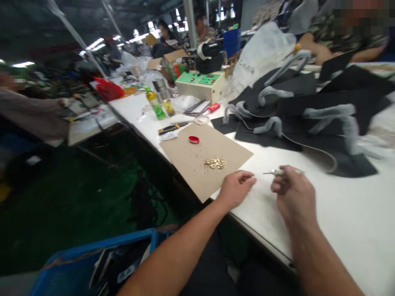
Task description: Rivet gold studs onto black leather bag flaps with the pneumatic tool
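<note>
My left hand [237,188] is closed in a pinch at the front edge of the white table. A tiny gold-coloured metal piece [253,177] shows at its fingertips, too small to make out fully. To the right, my right hand [294,195] grips a small screwdriver [277,172] by its pale handle, the thin shaft pointing left toward my left hand. Tool tip and metal piece are a short way apart. Left of my left hand, a pile of gold metal fittings [216,163] lies on a brown cardboard sheet [182,154], with tiny loose bits around it and a red oval object [194,139] behind.
Black cut panels with grey wrapped handles [274,123] cover the table's right rear. Farther back are pliers [173,128], a green-labelled bottle [156,105] and a control box [200,84]. A blue crate [101,246] stands below left. Other people sit at nearby tables.
</note>
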Action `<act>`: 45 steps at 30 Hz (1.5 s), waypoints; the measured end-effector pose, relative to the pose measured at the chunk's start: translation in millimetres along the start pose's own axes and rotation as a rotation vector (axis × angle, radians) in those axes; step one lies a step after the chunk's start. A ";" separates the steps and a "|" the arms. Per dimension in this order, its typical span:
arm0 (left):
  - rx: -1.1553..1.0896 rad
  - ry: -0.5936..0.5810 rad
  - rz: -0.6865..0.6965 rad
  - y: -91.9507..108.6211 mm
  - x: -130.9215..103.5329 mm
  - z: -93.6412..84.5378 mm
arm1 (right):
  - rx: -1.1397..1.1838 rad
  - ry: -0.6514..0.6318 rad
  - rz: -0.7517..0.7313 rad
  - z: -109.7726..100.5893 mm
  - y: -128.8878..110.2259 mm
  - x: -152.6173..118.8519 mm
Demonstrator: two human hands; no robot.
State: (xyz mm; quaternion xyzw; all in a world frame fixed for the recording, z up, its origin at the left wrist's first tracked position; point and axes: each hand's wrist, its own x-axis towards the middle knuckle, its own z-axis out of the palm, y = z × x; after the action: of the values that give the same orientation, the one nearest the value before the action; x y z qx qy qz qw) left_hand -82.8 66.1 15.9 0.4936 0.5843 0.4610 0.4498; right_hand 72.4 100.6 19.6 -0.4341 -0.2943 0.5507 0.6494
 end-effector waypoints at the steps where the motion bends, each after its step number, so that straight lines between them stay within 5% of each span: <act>1: -0.105 0.008 -0.087 0.6 0.2 -4.5 | -0.003 0.007 0.002 6.6 -0.8 -3.5; 7: -0.351 -0.024 -0.102 2.2 5.9 -17.7 | -0.215 -0.058 -0.085 15.4 2.4 -7.1; 20: -0.282 0.006 -0.141 -3.4 6.5 -8.1 | -0.607 -0.156 -0.273 17.0 -4.1 -22.4; 45: -0.129 0.034 -0.069 -5.5 0.9 -4.2 | -0.720 -0.153 -0.473 16.1 -3.6 -24.7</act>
State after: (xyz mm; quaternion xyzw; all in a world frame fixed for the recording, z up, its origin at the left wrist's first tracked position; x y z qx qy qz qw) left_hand -87.9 66.1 11.2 0.4352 0.5776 0.4903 0.4865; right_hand 54.7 80.4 32.4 -0.5112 -0.6062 0.2797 0.5412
